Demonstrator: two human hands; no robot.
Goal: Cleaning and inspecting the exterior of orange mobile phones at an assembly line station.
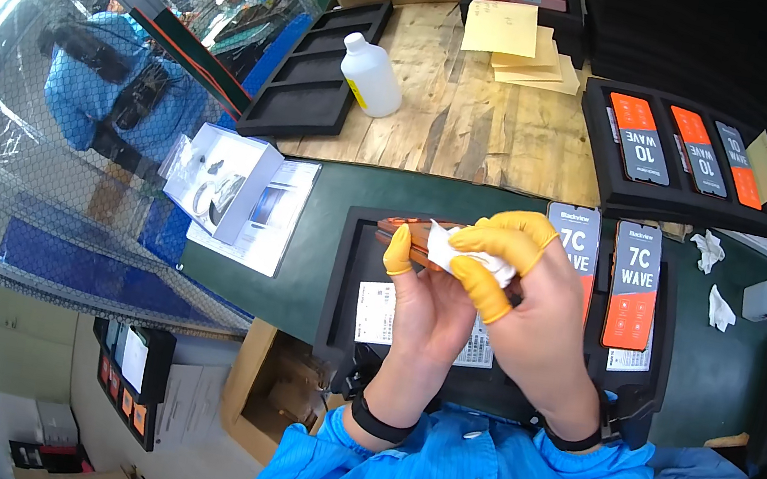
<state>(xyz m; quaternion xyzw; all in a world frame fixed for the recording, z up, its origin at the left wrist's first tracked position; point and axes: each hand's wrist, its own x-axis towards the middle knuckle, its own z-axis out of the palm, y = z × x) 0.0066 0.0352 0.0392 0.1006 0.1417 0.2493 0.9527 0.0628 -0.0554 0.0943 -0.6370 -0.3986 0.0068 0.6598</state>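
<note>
My left hand (432,314), a yellow finger cot on its thumb, grips an orange-edged phone (417,233) tilted above a black foam tray (345,269). A crumpled white wipe (472,258) is pinched in the yellow-cotted fingers of my right hand (543,317) and pressed against the phone. My hands hide much of the phone. In the tray below, to the right, lie two phones with grey and orange screen films, one of them (634,287) in full view and the other (579,234) partly behind my right hand. White labels (375,311) show in the tray too.
A white plastic bottle (371,76) stands at the back beside an unfilled black tray (294,108). Another tray (605,187) of phones is at far right, near yellow paper sheets (539,68). A white box (223,182) sits left; a small bottle (765,300) and used wipes (720,309) lie right.
</note>
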